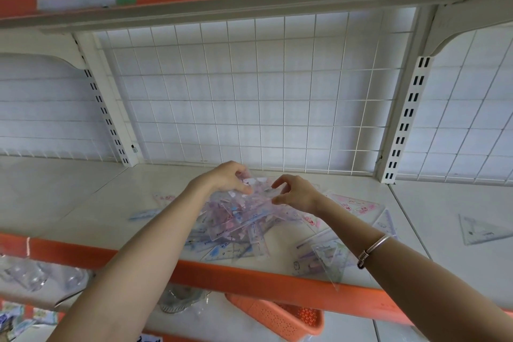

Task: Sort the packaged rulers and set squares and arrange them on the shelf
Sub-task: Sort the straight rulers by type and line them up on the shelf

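Both arms reach forward, left hand [228, 178] and right hand [294, 194] close together, fingers pinching.

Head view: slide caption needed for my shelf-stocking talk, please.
Left hand and right hand grip clear packaged rulers atop a jumbled pile on the cream metal shelf.

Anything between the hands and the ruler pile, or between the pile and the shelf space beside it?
Nothing visible blocks the hands: left hand and right hand both grip packets atop the pile. On the shelf, stray packets lie left of it and set squares right, likely in the way.
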A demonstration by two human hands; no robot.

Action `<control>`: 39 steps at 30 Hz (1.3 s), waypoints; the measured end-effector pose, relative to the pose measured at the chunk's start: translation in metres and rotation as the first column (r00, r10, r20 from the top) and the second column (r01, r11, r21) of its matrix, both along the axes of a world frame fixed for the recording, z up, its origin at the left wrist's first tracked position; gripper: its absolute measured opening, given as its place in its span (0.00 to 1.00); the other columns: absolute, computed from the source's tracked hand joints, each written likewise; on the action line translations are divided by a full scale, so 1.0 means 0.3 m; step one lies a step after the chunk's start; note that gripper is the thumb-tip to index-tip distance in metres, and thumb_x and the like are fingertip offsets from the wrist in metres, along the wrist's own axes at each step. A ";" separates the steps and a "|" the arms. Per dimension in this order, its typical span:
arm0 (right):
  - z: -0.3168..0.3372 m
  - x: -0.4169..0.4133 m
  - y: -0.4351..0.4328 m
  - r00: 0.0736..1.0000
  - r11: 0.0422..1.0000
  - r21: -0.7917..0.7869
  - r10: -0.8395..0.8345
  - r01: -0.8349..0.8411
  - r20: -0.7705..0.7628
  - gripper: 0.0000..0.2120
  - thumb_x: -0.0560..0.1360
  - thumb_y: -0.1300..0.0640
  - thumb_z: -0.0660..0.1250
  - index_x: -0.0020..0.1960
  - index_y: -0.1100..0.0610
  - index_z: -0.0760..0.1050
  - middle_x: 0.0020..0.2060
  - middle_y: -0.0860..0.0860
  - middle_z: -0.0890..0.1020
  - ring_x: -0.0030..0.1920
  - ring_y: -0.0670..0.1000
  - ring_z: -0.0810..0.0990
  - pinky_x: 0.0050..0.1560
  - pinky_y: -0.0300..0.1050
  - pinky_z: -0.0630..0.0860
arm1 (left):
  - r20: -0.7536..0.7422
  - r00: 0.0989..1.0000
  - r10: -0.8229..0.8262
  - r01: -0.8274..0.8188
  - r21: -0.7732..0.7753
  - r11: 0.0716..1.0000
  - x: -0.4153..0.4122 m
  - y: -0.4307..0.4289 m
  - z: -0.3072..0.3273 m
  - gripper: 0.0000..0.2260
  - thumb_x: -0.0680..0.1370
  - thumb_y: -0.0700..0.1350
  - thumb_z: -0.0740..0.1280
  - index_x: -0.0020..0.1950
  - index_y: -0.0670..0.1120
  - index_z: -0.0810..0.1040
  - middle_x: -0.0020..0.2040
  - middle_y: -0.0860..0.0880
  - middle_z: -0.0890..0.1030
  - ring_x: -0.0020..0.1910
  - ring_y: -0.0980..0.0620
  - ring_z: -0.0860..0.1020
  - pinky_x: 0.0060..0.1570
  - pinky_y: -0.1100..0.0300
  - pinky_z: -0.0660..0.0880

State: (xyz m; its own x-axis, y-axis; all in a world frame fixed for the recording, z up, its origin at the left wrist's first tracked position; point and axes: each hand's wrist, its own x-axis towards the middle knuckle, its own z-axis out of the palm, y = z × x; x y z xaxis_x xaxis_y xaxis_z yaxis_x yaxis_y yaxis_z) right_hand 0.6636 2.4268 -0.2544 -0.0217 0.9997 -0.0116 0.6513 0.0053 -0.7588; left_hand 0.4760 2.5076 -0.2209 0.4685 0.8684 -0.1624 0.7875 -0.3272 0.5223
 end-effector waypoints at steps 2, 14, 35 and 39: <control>0.001 0.003 -0.006 1.000 1.000 -0.004 -0.002 0.002 0.000 0.15 0.71 0.58 0.72 0.57 0.58 0.74 0.37 0.49 0.75 0.38 0.48 0.74 0.36 0.37 0.69 | -0.063 0.998 -0.003 0.001 -0.029 1.000 0.007 -0.011 -0.014 0.26 0.72 0.46 0.75 0.68 0.44 0.72 0.70 0.47 0.71 0.67 0.48 0.69 0.62 0.58 0.66; 0.002 0.005 -0.037 1.000 1.000 -0.011 -0.008 0.008 -0.010 0.14 0.71 0.58 0.72 0.55 0.58 0.74 0.39 0.52 0.77 0.37 0.49 0.74 0.36 0.38 0.69 | -0.122 0.990 0.072 -0.072 0.005 0.997 -0.009 -0.031 -0.050 0.32 0.66 0.56 0.77 0.68 0.52 0.73 0.71 0.47 0.69 0.68 0.43 0.68 0.67 0.47 0.67; -0.027 -0.100 -0.001 0.959 0.986 -0.088 -0.159 0.142 -0.232 0.21 0.71 0.65 0.71 0.63 0.65 0.73 0.46 0.56 0.78 0.46 0.53 0.76 0.46 0.41 0.72 | 0.452 0.799 0.397 -0.330 -0.224 0.917 -0.105 -0.098 -0.063 0.14 0.74 0.37 0.71 0.59 0.42 0.74 0.54 0.46 0.74 0.52 0.50 0.73 0.40 0.65 0.70; -0.041 -0.103 0.011 0.960 0.979 -0.116 -0.189 0.168 -0.204 0.21 0.70 0.64 0.72 0.62 0.67 0.74 0.54 0.62 0.80 0.49 0.55 0.77 0.48 0.41 0.72 | 0.486 0.775 0.404 -0.315 -0.257 0.914 -0.095 -0.118 -0.069 0.15 0.74 0.34 0.68 0.60 0.41 0.74 0.54 0.46 0.73 0.50 0.50 0.73 0.39 0.61 0.70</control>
